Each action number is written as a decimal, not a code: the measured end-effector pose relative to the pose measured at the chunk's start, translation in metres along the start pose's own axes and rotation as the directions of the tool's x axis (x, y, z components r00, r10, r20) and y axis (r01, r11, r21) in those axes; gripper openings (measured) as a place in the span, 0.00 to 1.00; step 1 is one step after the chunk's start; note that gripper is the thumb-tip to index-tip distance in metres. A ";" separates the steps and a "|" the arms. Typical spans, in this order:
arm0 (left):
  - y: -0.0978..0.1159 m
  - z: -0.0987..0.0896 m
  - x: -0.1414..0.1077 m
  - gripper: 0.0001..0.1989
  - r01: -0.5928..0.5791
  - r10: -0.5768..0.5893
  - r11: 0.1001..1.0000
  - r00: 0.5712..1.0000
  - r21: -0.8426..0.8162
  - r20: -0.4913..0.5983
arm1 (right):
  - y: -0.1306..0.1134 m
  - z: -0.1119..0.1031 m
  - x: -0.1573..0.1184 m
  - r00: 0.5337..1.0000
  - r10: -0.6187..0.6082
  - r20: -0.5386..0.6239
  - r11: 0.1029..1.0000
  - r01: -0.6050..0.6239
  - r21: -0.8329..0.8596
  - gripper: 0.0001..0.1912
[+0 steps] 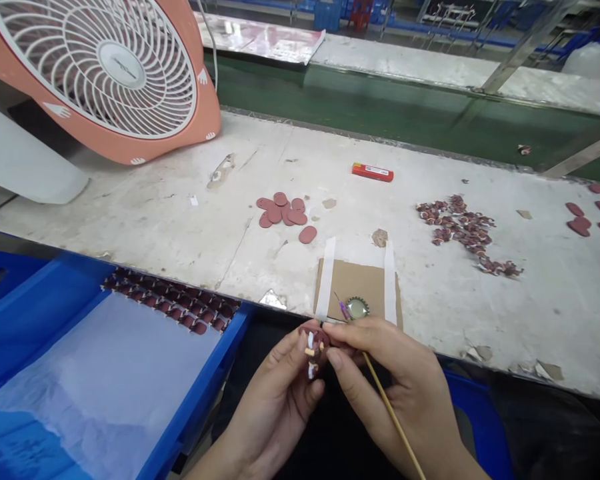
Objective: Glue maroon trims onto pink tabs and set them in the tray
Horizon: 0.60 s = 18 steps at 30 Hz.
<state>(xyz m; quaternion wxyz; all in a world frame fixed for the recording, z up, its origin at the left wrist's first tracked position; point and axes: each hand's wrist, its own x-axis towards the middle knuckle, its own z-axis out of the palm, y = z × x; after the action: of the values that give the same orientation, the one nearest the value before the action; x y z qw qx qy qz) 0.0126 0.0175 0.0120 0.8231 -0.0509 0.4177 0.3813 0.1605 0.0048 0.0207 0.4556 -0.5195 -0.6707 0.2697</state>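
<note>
A small figurine in dark red-brown with white and orange parts is pinched in the fingers of my left hand, just in front of the table edge. My right hand is closed around a thin yellow wooden stick, and its fingertips meet the figurine's right side. The stick's working end is hidden by my fingers. Just beyond my hands, a crimped bottle cap lies on a taped piece of cardboard, beside a small purple piece with a thin needle-like tip.
Red-brown oval discs lie mid-table, with a pile of small brown figures to their right. A red lighter rests farther back. An orange fan stands at left. Below it, a blue crate holds rows of figurines.
</note>
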 end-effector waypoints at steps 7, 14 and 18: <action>-0.007 -0.009 0.005 0.11 -0.090 0.083 0.988 0.995 0.128 0.056 | -0.002 0.001 0.001 0.999 -0.016 0.028 1.000 0.016 -0.015 0.13; -0.006 -0.012 0.004 0.12 -0.236 0.251 0.923 0.968 0.303 -0.012 | 0.000 0.005 0.000 1.000 0.009 -0.016 1.000 -0.009 -0.030 0.11; -0.007 -0.016 0.003 0.19 -0.323 0.310 0.888 0.946 0.328 0.093 | -0.001 0.004 0.001 0.999 0.028 -0.020 0.999 -0.029 -0.026 0.11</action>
<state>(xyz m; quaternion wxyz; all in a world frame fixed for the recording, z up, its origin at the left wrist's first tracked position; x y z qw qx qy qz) 0.0080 0.0075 -0.0026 0.7540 0.1673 0.4641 0.4337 0.1560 0.0061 0.0202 0.4515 -0.5375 -0.6621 0.2624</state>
